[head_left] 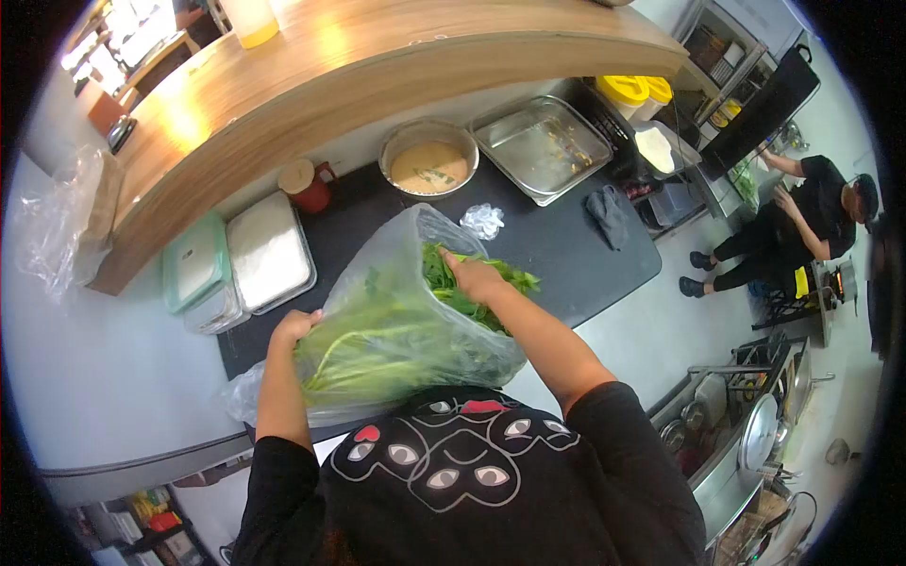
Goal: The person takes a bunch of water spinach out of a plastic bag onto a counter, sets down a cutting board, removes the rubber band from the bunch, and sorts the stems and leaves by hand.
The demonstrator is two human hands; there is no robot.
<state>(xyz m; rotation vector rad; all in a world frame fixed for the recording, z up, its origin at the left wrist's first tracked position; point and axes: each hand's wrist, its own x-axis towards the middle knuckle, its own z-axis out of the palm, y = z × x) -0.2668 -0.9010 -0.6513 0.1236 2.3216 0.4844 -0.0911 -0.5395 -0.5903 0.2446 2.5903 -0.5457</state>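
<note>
A large clear plastic bag (377, 283) full of long green stalks lies on the dark counter, close against my body. My left hand (296, 326) is closed on the bag's left side, its fingers bunching the plastic. At the bag's open mouth, on the right, my right hand (474, 277) grips leafy greens (514, 275); part of its fingers is hidden among the leaves. Just beyond the bag's mouth lies a crumpled piece of clear plastic (482, 222).
Behind the bag stand a bowl of tan liquid (429, 168), a metal tray (543, 146), a red jug (306, 186) and lidded containers (268, 250). A grey cloth (605, 217) lies right. A wooden shelf (377, 71) overhangs the counter. Another person (802, 222) stands far right.
</note>
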